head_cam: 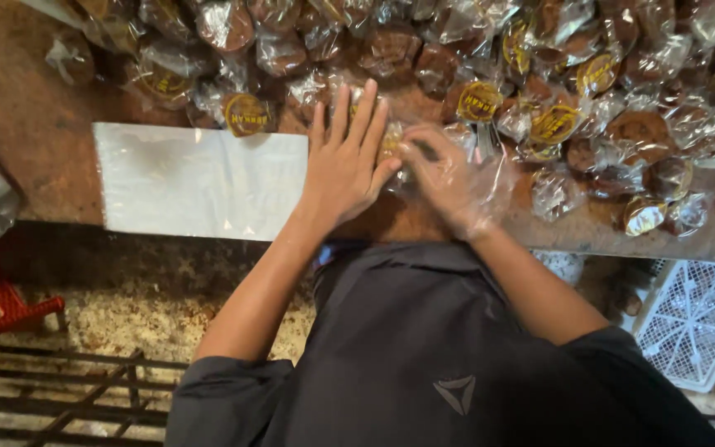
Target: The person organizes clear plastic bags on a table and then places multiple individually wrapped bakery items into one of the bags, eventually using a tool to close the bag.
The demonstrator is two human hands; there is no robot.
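We press our bare left hand (345,161) flat, fingers spread, on the brown tabletop (35,124), while our right hand (453,178), sheathed in a thin clear plastic glove, pinches the small clear-wrapped brown pastry (395,149) lying between both hands. It looks light, crumbly, its film slippery (a gentle grip at the wrapper's edges suits). A flat clear plastic bag (196,178) lies just left; wrapped pastries (539,74) are heaped beyond.
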